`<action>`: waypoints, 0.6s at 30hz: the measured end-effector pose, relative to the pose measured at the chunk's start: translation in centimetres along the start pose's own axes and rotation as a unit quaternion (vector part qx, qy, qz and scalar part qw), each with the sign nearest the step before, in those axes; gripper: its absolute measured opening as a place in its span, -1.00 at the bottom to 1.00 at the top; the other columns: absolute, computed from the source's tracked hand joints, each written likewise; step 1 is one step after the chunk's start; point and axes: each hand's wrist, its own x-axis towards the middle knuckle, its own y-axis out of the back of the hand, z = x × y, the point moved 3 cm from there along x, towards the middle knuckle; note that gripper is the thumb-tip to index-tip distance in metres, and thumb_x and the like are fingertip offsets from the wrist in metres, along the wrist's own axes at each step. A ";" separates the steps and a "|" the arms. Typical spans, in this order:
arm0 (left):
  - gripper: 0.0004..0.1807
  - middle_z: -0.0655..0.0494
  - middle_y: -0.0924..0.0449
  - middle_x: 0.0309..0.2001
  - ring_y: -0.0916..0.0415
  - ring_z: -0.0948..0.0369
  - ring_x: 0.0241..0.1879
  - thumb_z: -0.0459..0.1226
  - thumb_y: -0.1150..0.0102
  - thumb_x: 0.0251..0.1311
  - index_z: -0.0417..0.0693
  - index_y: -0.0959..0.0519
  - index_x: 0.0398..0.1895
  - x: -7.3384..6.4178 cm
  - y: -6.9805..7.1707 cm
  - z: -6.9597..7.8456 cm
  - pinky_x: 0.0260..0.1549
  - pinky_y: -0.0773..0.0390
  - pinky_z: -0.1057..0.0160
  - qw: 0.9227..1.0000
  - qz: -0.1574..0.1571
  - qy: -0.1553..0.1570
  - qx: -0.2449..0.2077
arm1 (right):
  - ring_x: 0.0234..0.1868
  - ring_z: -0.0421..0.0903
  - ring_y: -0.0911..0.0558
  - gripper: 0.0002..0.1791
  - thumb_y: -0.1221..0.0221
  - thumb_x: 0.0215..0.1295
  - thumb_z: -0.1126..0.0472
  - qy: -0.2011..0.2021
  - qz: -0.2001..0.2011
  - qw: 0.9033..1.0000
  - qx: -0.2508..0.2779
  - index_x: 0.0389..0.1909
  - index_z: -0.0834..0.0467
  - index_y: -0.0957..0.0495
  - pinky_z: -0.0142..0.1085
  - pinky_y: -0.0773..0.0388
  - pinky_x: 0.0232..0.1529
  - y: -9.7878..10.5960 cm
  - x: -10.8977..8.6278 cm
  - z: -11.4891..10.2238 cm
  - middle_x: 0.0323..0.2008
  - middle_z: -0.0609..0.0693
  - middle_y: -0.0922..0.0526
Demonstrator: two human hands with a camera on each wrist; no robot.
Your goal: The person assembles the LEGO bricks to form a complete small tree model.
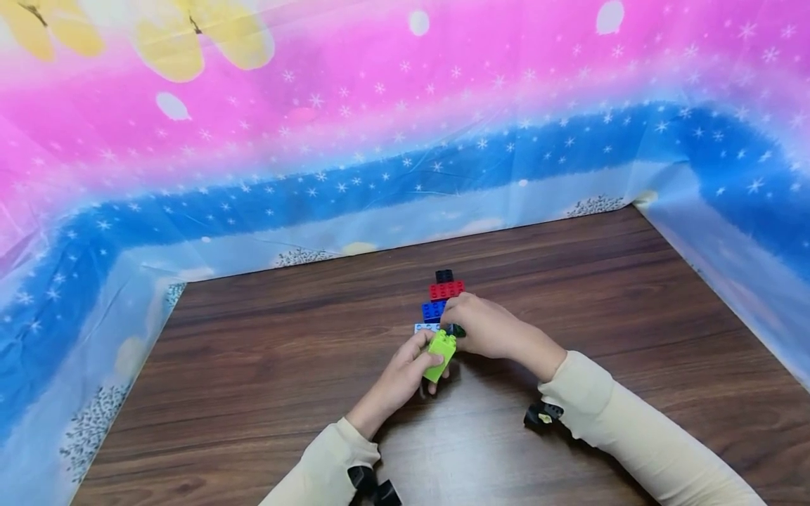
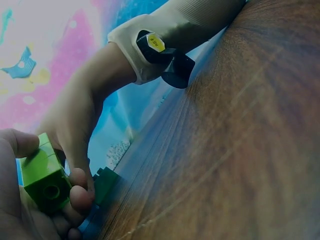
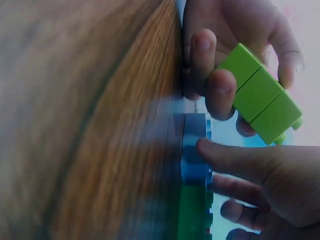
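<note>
Gripping a lime-green studded plastic block [image 1: 444, 350] above the brown wood-grain worktop [image 1: 285, 351], the left hand [image 1: 400, 370] has fingers curled round it. Just beyond, the right hand [image 1: 486, 327] bends over a light-blue studded brick [image 1: 426, 327] and a dark-green studded brick [image 1: 458, 330]; whether its fingers grasp either, I cannot tell. Farther off lie a blue studded brick [image 1: 432, 310], a red studded brick [image 1: 446, 289] and a black studded brick [image 1: 444, 276].

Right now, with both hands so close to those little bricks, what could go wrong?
Two things, perhaps. The left hand holds the lime-green blocks above the table between thumb and fingers, so a loose hold might let them drop. The right hand is right by the lined-up bricks, partly hiding the blue brick in the head view; a careless brush might nudge it out of line.
</note>
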 end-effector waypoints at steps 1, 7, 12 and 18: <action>-0.67 -0.09 -0.58 -0.29 -0.53 0.18 -0.37 -0.33 0.04 0.43 -0.36 -0.39 0.14 0.0 0.0 0.0 -0.53 -0.54 0.33 1.000 -0.001 0.000 0.003 | 0.02 -0.01 -0.64 -0.84 -0.47 0.29 0.27 0.000 0.001 1.000 -0.001 -0.13 0.10 -0.77 -0.02 -0.66 0.08 -0.1 0.0 0.0 -0.08 -0.03 -0.71; -0.73 0.00 -0.55 -0.37 -0.43 0.23 -0.51 -0.22 -0.07 0.58 -0.28 -0.44 0.06 0.1 0.0 -0.2 -0.60 -0.46 0.36 0.999 0.004 -0.010 0.032 | -0.13 -0.05 -0.67 -0.86 -0.48 0.28 0.29 0.012 0.009 1.000 -0.023 -0.29 0.07 -0.69 0.02 -0.65 0.10 -0.3 -0.1 -0.5 -0.29 -0.09 -0.69; -0.72 0.04 -0.55 -0.39 -0.43 0.26 -0.52 -0.18 -0.06 0.61 -0.26 -0.48 0.06 0.1 0.0 0.0 -0.58 -0.47 0.37 0.998 0.009 -0.031 0.047 | -0.18 -0.10 -0.64 -0.87 -0.45 0.32 0.29 0.025 0.023 0.999 0.002 -0.33 0.05 -0.67 -0.07 -0.65 -0.07 0.1 -0.1 -0.5 -0.33 -0.14 -0.68; -0.73 0.07 -0.53 -0.45 -0.35 0.28 -0.60 -0.17 -0.04 0.63 -0.24 -0.52 0.02 -0.1 0.0 0.2 -0.64 -0.38 0.38 0.998 -0.002 -0.029 0.060 | -0.36 -0.14 -0.59 -0.93 -0.44 0.34 0.24 0.004 0.081 0.989 0.123 -0.23 0.08 -0.73 -0.20 -0.60 -0.22 1.1 -0.6 0.8 -0.27 -0.12 -0.75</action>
